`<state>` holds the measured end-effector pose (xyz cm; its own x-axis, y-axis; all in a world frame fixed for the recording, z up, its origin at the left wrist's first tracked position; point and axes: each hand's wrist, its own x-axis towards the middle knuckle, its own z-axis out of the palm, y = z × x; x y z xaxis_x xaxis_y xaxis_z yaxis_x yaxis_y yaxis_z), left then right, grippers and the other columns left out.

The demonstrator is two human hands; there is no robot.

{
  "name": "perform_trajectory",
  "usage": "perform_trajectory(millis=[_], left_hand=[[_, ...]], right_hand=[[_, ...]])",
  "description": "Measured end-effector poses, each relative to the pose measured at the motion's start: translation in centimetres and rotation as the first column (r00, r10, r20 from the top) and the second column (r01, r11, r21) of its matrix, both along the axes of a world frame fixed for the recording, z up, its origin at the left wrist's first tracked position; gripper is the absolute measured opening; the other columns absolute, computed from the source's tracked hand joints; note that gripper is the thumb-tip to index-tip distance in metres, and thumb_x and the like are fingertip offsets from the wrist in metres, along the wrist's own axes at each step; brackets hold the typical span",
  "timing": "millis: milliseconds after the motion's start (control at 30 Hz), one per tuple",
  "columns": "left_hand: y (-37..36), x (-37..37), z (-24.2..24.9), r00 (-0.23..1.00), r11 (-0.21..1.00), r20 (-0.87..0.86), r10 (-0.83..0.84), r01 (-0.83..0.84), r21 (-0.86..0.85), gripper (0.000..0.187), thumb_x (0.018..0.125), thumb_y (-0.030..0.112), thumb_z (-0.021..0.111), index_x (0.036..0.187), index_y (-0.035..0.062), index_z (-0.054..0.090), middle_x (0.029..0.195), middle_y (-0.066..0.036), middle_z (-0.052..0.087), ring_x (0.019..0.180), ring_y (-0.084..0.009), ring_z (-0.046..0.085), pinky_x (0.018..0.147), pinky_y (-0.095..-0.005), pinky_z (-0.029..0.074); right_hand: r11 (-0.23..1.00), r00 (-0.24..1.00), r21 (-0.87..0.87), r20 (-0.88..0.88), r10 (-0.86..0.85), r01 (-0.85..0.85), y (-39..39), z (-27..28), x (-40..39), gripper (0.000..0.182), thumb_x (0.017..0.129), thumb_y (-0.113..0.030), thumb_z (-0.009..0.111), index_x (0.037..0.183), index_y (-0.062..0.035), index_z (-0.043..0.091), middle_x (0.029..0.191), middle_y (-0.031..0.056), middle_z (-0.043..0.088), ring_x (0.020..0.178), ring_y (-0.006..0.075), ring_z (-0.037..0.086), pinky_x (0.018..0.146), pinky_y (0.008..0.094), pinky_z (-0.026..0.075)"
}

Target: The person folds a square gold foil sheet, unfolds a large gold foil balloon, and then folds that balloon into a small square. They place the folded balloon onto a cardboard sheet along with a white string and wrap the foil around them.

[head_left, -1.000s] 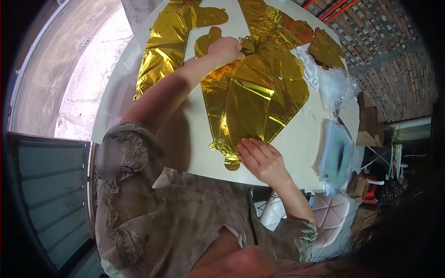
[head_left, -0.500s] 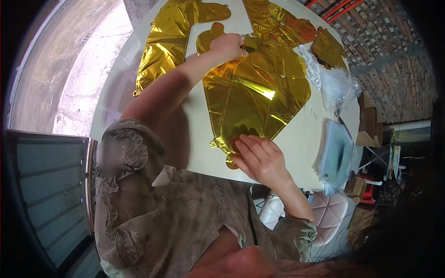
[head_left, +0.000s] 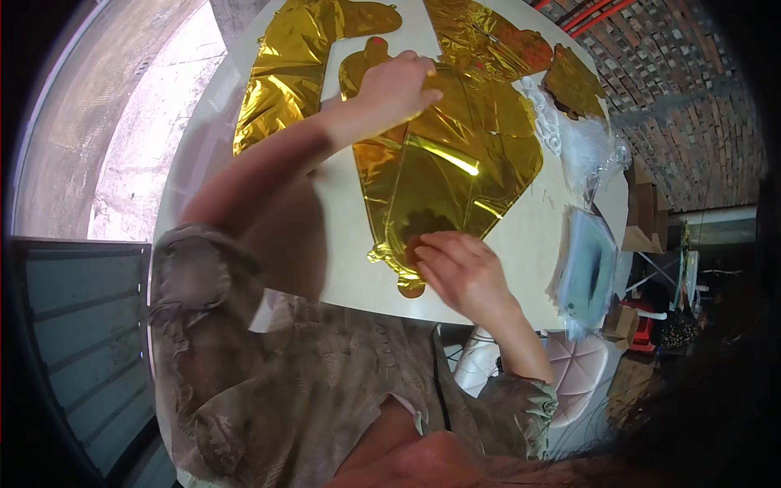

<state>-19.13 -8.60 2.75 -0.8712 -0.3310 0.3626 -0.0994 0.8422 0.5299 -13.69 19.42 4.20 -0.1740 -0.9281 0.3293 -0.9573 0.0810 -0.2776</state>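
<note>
A flat gold foil sheet (head_left: 455, 154) lies on the white table (head_left: 346, 260), its narrow end toward me. My left hand (head_left: 399, 89) is over the far left part of the foil, fingers curled; whether anything is pinched in them is hidden. Near the foil's close end, my right hand (head_left: 464, 272) rests with its fingers stretched over the surface. A small gold tab (head_left: 411, 286) sticks out just left of it. Another gold foil piece (head_left: 289, 77) lies beyond my left forearm.
More gold foil (head_left: 488, 41) and a crumpled gold piece (head_left: 573, 85) lie at the far right. Clear plastic wrap (head_left: 582, 150) and a stack of clear bags (head_left: 587, 260) are on the right side. A padded chair (head_left: 578, 370) stands beside the table.
My left hand has lifted slightly and turned over the foil, and its forearm has shifted left. My right hand has barely moved.
</note>
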Motion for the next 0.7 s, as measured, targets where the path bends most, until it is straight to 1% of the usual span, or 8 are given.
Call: perform_trajectory(millis=[67,133,167,233,333,400,500,700], left_hand=[[1.6,5.4,2.8,0.950,0.949,-0.015,-0.313,0.312,-0.049,0.024,0.088,0.028,0.069,0.100,0.0081,0.066,0.097,-0.008,0.064,0.095,-0.0299,0.064,0.079,-0.0439,0.052],[2.2,9.8,0.6,0.743,0.711,-0.078,-0.664,0.596,-0.374,0.021,0.085,0.027,0.070,0.091,0.0082,0.063,0.093,-0.006,0.061,0.085,-0.0274,0.062,0.073,-0.0436,0.051],[2.9,12.3,1.5,0.675,0.655,0.034,-0.737,0.726,-0.211,0.022,0.083,0.027,0.071,0.088,0.0079,0.062,0.092,-0.003,0.060,0.084,-0.0238,0.060,0.071,-0.0423,0.050],[3.4,16.2,0.0,0.657,0.612,0.146,-0.740,0.747,-0.257,0.024,0.084,0.028,0.071,0.096,0.0084,0.065,0.099,-0.003,0.062,0.092,-0.0219,0.060,0.077,-0.0428,0.050],[3.7,18.5,-0.9,0.749,0.734,0.093,-0.656,0.662,-0.154,0.035,0.087,0.032,0.070,0.113,0.0089,0.067,0.119,-0.006,0.063,0.112,-0.0236,0.058,0.094,-0.0469,0.048],[4.1,18.7,-0.9,0.758,0.735,0.163,-0.632,0.653,-0.186,0.049,0.089,0.035,0.069,0.130,0.0077,0.063,0.140,-0.010,0.057,0.133,-0.0275,0.050,0.111,-0.0524,0.038],[5.0,18.4,-0.6,0.693,0.672,0.310,-0.651,0.716,-0.188,0.055,0.091,0.036,0.068,0.135,0.0051,0.059,0.149,-0.012,0.050,0.144,-0.0291,0.038,0.118,-0.0543,0.029],[4.8,16.3,-2.1,0.703,0.676,0.202,-0.682,0.711,-0.194,0.052,0.083,0.028,0.076,0.127,0.0039,0.064,0.144,-0.012,0.056,0.138,-0.0295,0.048,0.116,-0.0524,0.031]], right_hand=[[0.997,0.997,0.016,-0.026,-0.068,0.069,1.7,0.2,-1.3,0.026,0.078,-0.008,0.078,0.103,-0.0045,0.072,0.114,0.0088,0.068,0.102,0.0273,0.067,0.085,0.0368,0.056],[0.986,0.984,0.018,-0.061,-0.165,0.166,2.9,0.1,-1.8,0.028,0.078,-0.007,0.078,0.104,-0.0037,0.071,0.117,0.0110,0.068,0.107,0.0307,0.066,0.089,0.0397,0.056],[0.985,0.983,0.014,-0.054,-0.174,0.175,3.1,0.1,-1.7,0.028,0.078,-0.007,0.078,0.104,-0.0037,0.071,0.117,0.0110,0.068,0.107,0.0307,0.066,0.089,0.0397,0.056],[0.984,0.985,0.025,-0.003,-0.174,0.175,3.6,0.3,-1.5,0.031,0.077,-0.006,0.078,0.106,-0.0036,0.071,0.118,0.0112,0.068,0.109,0.0313,0.066,0.090,0.0399,0.055],[0.970,0.968,-0.020,-0.048,-0.245,0.244,5.0,-0.1,-1.6,0.033,0.075,-0.006,0.079,0.107,-0.0044,0.071,0.117,0.0110,0.068,0.106,0.0307,0.066,0.089,0.0394,0.055],[0.975,0.975,-0.011,-0.012,-0.222,0.221,6.5,-0.7,-1.1,0.035,0.074,-0.007,0.080,0.108,-0.0048,0.071,0.116,0.0104,0.068,0.105,0.0300,0.065,0.089,0.0395,0.054],[0.977,0.977,-0.023,0.002,-0.212,0.212,7.5,-1.4,1.1,0.037,0.073,-0.011,0.082,0.107,-0.0053,0.071,0.114,0.0089,0.068,0.103,0.0285,0.064,0.089,0.0401,0.052],[0.973,0.976,-0.085,-0.025,-0.217,0.214,7.4,-3.1,3.4,0.038,0.074,-0.019,0.084,0.108,-0.0075,0.072,0.112,0.0062,0.066,0.101,0.0269,0.062,0.088,0.0403,0.051]])
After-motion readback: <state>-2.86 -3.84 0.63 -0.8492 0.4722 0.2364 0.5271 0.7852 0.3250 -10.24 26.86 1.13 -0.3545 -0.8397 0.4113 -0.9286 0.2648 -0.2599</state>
